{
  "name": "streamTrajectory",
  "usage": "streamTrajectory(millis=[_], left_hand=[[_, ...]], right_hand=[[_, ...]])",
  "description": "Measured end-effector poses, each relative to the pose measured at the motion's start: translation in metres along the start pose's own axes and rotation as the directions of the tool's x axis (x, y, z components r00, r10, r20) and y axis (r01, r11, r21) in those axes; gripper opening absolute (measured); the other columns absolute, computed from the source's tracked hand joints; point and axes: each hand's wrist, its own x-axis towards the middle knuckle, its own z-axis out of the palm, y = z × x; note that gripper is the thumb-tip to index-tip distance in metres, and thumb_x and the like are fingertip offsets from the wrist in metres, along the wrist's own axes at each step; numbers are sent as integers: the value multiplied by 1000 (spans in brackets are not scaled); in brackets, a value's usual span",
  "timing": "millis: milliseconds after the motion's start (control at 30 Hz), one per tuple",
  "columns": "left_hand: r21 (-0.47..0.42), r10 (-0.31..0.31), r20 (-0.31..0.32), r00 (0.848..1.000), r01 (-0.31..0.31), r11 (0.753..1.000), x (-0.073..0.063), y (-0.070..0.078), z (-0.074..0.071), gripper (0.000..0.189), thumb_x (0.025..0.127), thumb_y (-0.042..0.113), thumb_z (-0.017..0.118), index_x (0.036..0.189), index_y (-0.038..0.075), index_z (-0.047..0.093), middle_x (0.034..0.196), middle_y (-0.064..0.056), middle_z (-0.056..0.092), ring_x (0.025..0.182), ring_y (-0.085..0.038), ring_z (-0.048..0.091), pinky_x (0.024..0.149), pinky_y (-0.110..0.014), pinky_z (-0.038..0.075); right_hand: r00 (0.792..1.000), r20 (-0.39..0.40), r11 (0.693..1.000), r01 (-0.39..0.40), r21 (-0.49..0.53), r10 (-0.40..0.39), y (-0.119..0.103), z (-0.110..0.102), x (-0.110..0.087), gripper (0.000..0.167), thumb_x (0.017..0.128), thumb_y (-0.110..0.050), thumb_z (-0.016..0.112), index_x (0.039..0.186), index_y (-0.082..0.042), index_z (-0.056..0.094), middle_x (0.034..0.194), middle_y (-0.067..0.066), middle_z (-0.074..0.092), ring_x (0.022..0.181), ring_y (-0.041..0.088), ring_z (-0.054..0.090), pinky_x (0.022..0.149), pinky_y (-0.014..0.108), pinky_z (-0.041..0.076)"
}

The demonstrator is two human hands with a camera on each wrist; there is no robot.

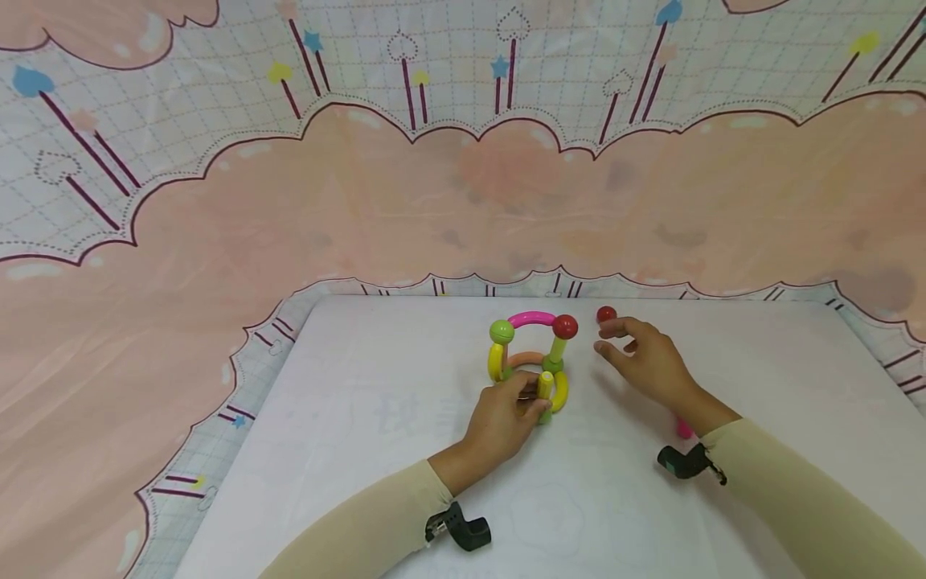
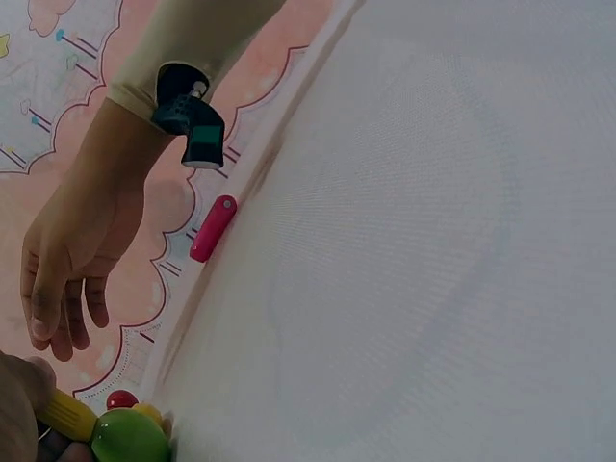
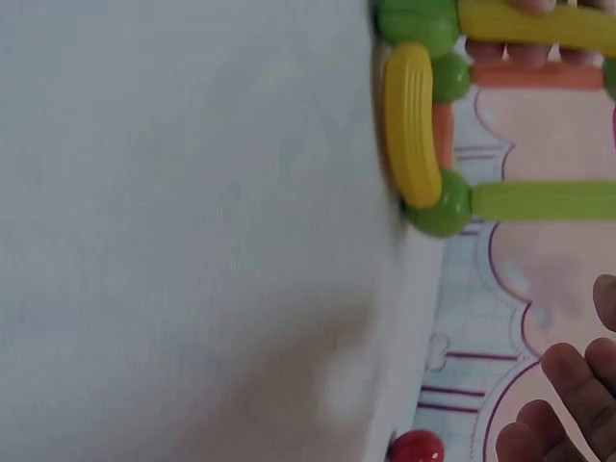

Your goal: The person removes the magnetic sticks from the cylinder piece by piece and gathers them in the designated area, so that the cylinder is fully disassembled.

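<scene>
My left hand (image 1: 499,422) pinches an upright yellow rod (image 1: 545,386) between thumb and fingers. This rod stands in a green ball (image 2: 131,438) at the near corner of a toy frame of balls and rods. Curved yellow pieces (image 3: 412,125) and an orange curve (image 1: 526,359) link the lower balls. On top, a magenta curve (image 1: 531,318) joins a light green ball (image 1: 501,331) to a red ball (image 1: 565,326), which sits on a light green rod (image 3: 549,200). Right of the frame, my right hand (image 1: 651,362) holds nothing, its fingers apart and loosely bent, close to a loose red ball (image 1: 606,314).
A loose magenta piece (image 2: 214,228) lies on the white table (image 1: 325,442), partly hidden behind the right wrist in the head view. Behind the table hangs a pink and white patterned cloth (image 1: 434,201). Each sleeve carries a black wrist camera (image 1: 459,527).
</scene>
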Motion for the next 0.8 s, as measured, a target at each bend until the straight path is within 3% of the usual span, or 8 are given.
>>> streamTrajectory(millis=[467, 800], left_hand=[[-1, -17, 4, 1000, 17, 1000, 0, 0, 0, 33, 92, 14, 77, 121, 5, 63, 117, -7, 73, 109, -13, 69, 88, -17, 52], [-4, 30, 0, 1000, -30, 1000, 0, 0, -1, 29, 95, 11, 75, 121, 4, 62, 117, -9, 74, 109, -13, 69, 89, -17, 52]], right_hand=[[992, 49, 993, 113, 36, -114, -32, 9, -31, 27, 94, -20, 77, 119, -11, 70, 116, 2, 72, 97, 26, 65, 80, 47, 55], [968, 91, 971, 229, 73, -236, -55, 20, -39, 36, 89, -13, 81, 123, -9, 69, 120, 3, 70, 97, 27, 64, 78, 44, 56]])
